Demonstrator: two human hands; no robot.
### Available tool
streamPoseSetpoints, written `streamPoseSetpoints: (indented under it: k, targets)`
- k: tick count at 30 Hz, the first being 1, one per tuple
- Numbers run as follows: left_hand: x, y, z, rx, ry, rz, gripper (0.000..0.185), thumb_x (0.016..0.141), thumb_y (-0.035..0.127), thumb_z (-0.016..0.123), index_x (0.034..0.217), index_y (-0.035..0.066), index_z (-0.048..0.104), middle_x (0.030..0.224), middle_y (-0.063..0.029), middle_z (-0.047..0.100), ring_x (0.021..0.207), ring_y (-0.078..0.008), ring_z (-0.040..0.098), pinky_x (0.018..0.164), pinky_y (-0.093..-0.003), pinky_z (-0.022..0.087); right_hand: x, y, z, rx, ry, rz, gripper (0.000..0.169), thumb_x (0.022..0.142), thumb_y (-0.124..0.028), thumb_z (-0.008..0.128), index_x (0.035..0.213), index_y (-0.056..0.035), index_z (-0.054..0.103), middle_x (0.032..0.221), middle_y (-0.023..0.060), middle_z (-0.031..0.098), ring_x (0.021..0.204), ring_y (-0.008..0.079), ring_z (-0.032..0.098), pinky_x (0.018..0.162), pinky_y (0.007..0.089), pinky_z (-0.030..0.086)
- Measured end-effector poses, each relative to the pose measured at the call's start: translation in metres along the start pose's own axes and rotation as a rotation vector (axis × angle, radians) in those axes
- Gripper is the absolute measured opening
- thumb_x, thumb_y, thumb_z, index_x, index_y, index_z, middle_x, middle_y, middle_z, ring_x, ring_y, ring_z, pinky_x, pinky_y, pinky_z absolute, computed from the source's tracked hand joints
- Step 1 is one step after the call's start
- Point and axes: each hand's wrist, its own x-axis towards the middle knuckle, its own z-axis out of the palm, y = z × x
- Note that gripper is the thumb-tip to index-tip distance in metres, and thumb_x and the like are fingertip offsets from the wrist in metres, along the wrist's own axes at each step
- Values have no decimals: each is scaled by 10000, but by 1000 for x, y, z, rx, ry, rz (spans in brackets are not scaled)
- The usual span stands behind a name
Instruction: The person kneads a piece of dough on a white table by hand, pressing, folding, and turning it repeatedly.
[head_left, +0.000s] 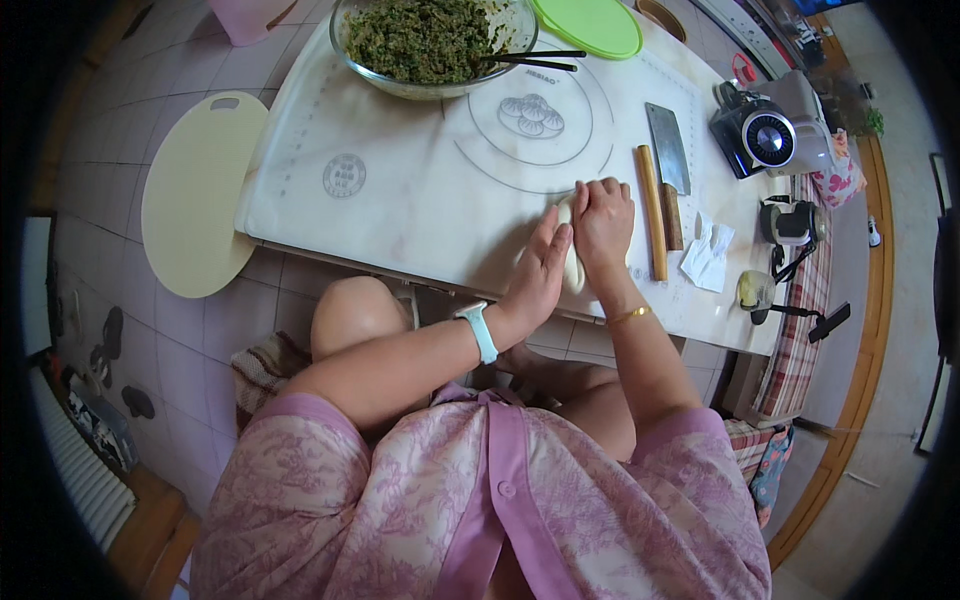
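Note:
A piece of pale dough (573, 259) lies near the front edge of the white kneading mat (375, 225), between my two hands. My left hand (544, 262) lies along its left side with the fingers extended. On its right side, my right hand (604, 221) presses with curled fingers, gripping the upper part of the dough, which it partly hides. Just right of that hand are a wooden rolling pin (652, 214) and a cleaver (669, 150) with a wooden handle.
A glass bowl (420, 91) of chopped green filling with black chopsticks (536, 60) stands at the back, beside a green lid (592, 22). Crumpled tissue (708, 251) and a black appliance (757, 139) are at right. A cream oval board (199, 195) juts out left of the table.

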Motion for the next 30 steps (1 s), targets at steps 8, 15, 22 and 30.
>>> streamPoseSetpoints:
  k: [8,15,22,30]
  targets:
    - [31,-8,-11,-39,-9,-69,685,1051,308,525,1500,-116,228,1448,-251,480,1333,-270,478,1120,-351,357,32,88,10,1095,-511,765,566,1033,-471,471,1050,34,728,882,88,694,827,202,608,745,344,496]
    - [39,-10,-2,-101,-61,-120,677,1049,329,523,1508,-87,252,1421,-224,502,1329,-235,470,1114,-340,354,4,82,11,412,-294,476,598,1012,-533,455,937,13,685,856,263,682,852,448,646,772,469,498]
    - [29,-15,-7,-92,-23,-98,592,1061,377,487,1462,-48,393,1413,-172,513,1322,-216,470,1116,-329,350,-4,23,-38,142,-240,405,494,982,-466,558,818,-5,625,815,232,656,810,425,628,742,520,478]
    - [27,-22,-7,-16,-24,-122,571,1067,395,462,1439,-36,428,1391,-150,534,1286,-199,495,1095,-331,372,-24,18,-14,-88,32,157,278,955,-300,609,822,-56,601,856,129,614,864,326,577,755,453,434]
